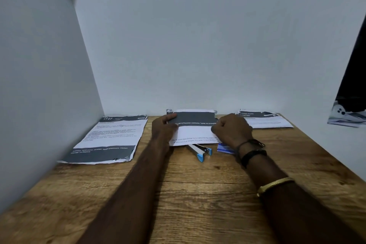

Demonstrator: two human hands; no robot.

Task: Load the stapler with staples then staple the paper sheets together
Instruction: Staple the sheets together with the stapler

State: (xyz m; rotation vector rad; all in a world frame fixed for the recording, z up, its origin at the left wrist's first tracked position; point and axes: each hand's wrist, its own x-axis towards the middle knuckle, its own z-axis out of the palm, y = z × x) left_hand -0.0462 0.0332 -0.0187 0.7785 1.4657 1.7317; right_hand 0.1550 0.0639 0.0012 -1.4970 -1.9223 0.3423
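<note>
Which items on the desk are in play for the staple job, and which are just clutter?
In play:
- middle paper sheets, held by left hand and right hand
- stapler, lying open, partly under those sheets
- staple box, by the right wrist

Lying about:
- left paper stack
- right paper stack
- printed picture at the far right edge

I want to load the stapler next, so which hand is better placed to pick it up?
Probably the right hand. It rests at the middle paper stack's near right edge, close to the stapler and the staple box. The left hand grips the stack's left edge.
</note>
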